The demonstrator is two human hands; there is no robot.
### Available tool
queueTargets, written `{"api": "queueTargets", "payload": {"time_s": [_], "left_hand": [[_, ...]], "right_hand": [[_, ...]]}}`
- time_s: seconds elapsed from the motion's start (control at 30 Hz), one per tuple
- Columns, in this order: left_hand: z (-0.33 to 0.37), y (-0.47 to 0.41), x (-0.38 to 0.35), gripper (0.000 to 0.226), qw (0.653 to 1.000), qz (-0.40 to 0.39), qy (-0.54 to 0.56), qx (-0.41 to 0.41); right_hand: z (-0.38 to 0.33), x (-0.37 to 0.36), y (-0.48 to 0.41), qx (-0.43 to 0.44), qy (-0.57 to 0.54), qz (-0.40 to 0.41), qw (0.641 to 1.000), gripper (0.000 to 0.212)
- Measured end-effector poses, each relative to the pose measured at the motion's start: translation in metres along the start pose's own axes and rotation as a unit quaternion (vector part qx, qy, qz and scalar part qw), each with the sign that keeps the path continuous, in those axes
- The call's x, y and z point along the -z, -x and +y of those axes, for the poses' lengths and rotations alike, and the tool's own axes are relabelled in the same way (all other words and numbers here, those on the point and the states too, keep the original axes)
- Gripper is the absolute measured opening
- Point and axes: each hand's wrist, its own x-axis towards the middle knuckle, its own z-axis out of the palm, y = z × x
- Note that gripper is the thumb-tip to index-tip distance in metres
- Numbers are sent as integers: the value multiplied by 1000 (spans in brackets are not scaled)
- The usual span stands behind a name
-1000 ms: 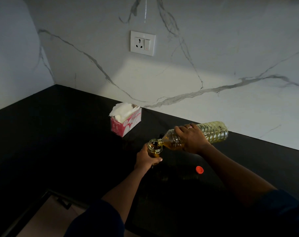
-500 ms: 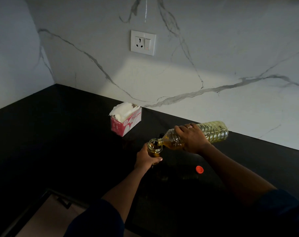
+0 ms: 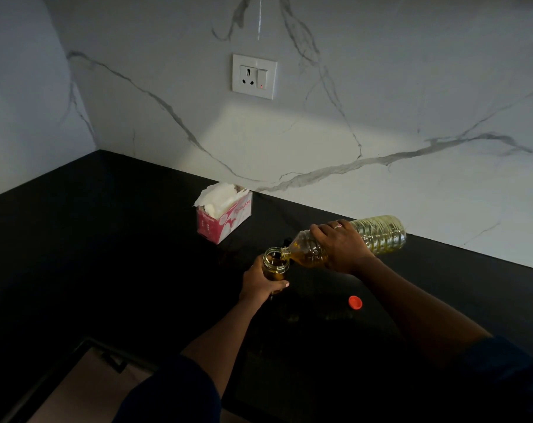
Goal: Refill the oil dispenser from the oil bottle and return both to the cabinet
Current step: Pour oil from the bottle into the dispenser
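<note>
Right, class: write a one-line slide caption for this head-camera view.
Right hand tips the oil bottle into the glass dispenser steadied by the left hand.

The right hand (image 3: 341, 248) tipped the clear oil bottle (image 3: 378, 235) almost level, neck at the mouth of the glass dispenser (image 3: 275, 264) gripped by the left hand (image 3: 259, 285), an orange cap (image 3: 355, 302) lying nearby on the black counter (image 3: 106, 254).

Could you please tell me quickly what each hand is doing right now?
Left hand: closed around the oil dispenser.
Right hand: closed around the tilted oil bottle.
</note>
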Motion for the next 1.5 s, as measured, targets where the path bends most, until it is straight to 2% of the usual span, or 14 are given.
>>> {"api": "queueTargets", "payload": {"time_s": [0.3, 0.83, 1.5], "left_hand": [[-1, 0, 0, 83, 1000, -1, 6, -3], [-1, 0, 0, 82, 1000, 0, 11, -4], [-1, 0, 0, 81, 1000, 1, 7, -7]], "right_hand": [[-2, 5, 2, 0, 5, -21, 1000, 84], [-1, 1, 1, 1, 4, 4, 1000, 84], [1, 0, 0, 3, 10, -7, 1000, 81]]}}
